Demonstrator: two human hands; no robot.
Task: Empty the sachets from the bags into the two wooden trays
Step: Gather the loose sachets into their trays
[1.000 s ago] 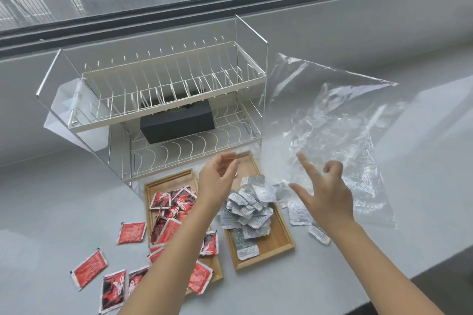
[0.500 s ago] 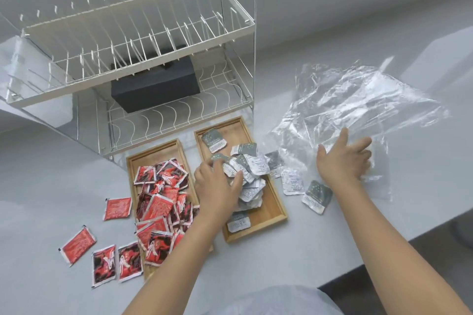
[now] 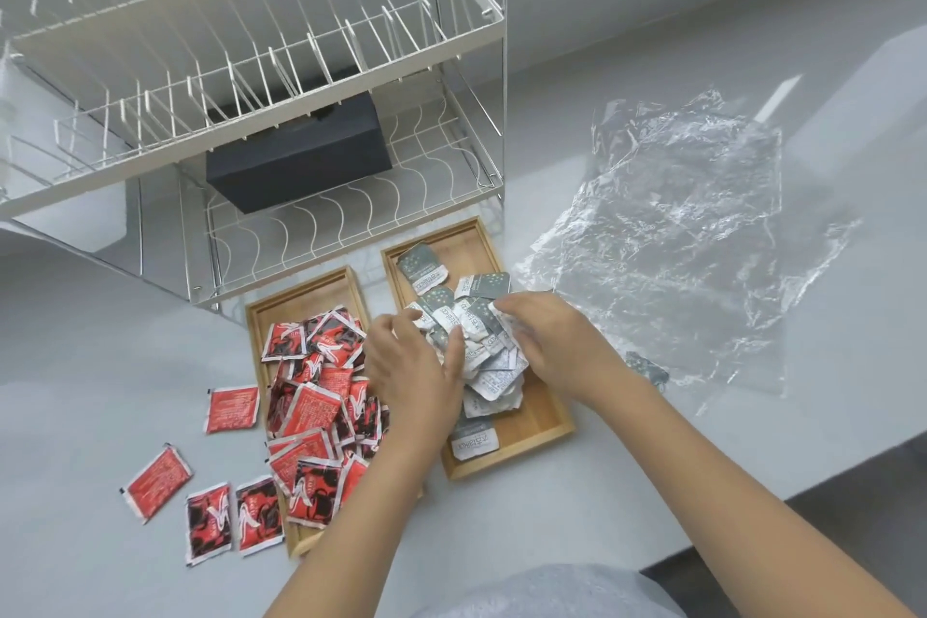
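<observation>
Two wooden trays lie side by side in front of the rack. The left tray [image 3: 301,294] holds a heap of red sachets [image 3: 313,396], and the right tray [image 3: 534,432] holds a pile of grey-and-white sachets [image 3: 489,379]. My left hand [image 3: 411,369] rests on the left side of the grey pile, fingers loosely bent. From the right, my right hand [image 3: 557,346] curls its fingers round some grey sachets at the top of the pile. The clear plastic bag [image 3: 677,236] lies flat and crumpled on the counter. One grey sachet [image 3: 647,369] lies at its near edge.
Several red sachets [image 3: 233,409] lie loose on the counter left of the trays. A white wire dish rack [image 3: 251,65] with a black box [image 3: 301,161] on its lower shelf stands just behind the trays. The counter's front edge [image 3: 752,507] runs at the lower right.
The bag has dropped flat onto the counter. My right hand left it and came to the grey pile, and one loose grey sachet beside the tray is gone. My view tilted down.
</observation>
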